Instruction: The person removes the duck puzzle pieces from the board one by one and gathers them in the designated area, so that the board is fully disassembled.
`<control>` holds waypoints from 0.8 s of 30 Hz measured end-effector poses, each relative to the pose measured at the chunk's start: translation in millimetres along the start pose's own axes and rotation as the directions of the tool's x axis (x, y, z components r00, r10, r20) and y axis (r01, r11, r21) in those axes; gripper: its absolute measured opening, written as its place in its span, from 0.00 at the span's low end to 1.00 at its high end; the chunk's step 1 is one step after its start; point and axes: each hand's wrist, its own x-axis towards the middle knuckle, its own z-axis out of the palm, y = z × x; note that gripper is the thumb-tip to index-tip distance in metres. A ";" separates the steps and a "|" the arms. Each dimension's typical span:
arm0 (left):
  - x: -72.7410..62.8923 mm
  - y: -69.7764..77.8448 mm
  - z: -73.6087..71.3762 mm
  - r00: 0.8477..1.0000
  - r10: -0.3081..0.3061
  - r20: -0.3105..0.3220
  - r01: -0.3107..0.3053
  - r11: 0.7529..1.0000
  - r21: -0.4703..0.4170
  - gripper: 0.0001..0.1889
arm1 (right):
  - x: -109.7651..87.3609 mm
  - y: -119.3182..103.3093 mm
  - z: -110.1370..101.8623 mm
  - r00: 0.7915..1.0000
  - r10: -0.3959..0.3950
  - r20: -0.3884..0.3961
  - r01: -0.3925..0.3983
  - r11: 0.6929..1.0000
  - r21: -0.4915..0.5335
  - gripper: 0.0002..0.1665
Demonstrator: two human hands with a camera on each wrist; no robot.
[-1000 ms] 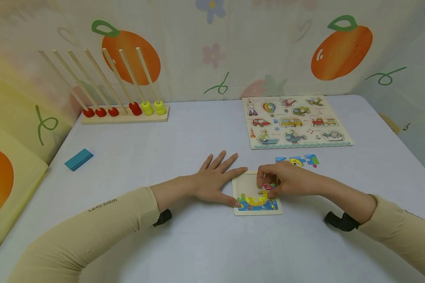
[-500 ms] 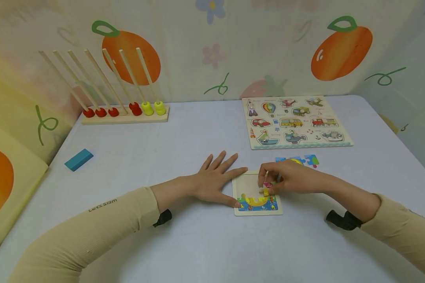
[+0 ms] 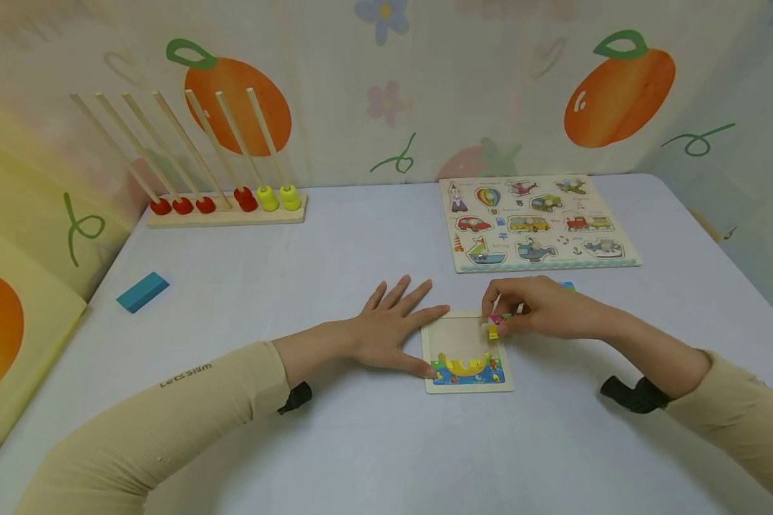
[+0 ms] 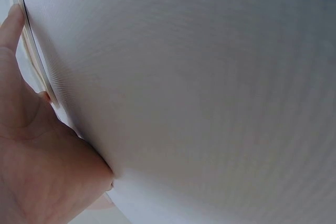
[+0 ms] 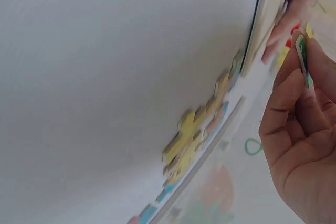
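A small wooden puzzle tray [image 3: 447,336] lies on the table, its bottom row filled with blue and yellow pieces [image 3: 467,368] and its upper part bare. My left hand [image 3: 383,332] lies flat with fingers spread, thumb and index finger touching the tray's left edge. Between the thumb and fingers of my right hand [image 3: 544,307] I pinch a jigsaw piece [image 3: 493,330] with pink and yellow on it, raised over the tray's right side. In the right wrist view this jigsaw piece [image 5: 301,53] is seen edge-on. Loose jigsaw pieces [image 5: 184,142] lie on the table, mostly hidden behind my right hand in the head view.
A larger vehicle peg puzzle [image 3: 541,223] lies at the back right. At the back left stands a wooden bead rack [image 3: 228,216] with tall rods and red and yellow beads. A blue block [image 3: 142,292] lies at the left. A patterned cloth hangs behind the table.
My right hand has lifted the jigsaw piece off the row in the tray and moved up and right, now covering most of the loose pieces. My left hand has stayed still.
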 end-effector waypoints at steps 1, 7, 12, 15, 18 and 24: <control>0.0 0.0 -0.1 1.000 0.000 0.001 0.000 1.000 0.000 0.49 | -0.9 1.0 -1.6 1.000 0.006 -0.004 -0.006 1.000 0.005 0.10; -0.4 0.3 -0.5 1.000 0.001 0.007 -0.001 1.000 0.004 0.49 | -6.2 8.4 -10.8 0.999 0.045 -0.026 -0.044 0.999 0.022 0.11; -1.2 0.3 -0.5 1.000 0.003 0.004 -0.003 1.000 0.000 0.50 | -10.8 13.7 -18.9 0.997 0.066 -0.046 -0.066 0.998 0.008 0.12; -1.7 0.4 -0.9 1.000 0.004 0.003 -0.004 1.000 -0.003 0.50 | -13.9 17.6 -23.4 0.996 0.071 -0.054 -0.070 0.998 0.005 0.11; -1.7 0.1 -0.9 1.000 0.006 0.004 -0.006 1.000 -0.004 0.50 | -17.6 21.6 -27.6 0.995 0.078 -0.067 -0.077 0.997 0.013 0.12; -1.0 -0.2 -0.6 1.000 0.010 0.005 -0.010 1.000 -0.001 0.50 | -25.7 29.4 -34.8 0.990 0.108 -0.094 -0.108 0.994 0.009 0.12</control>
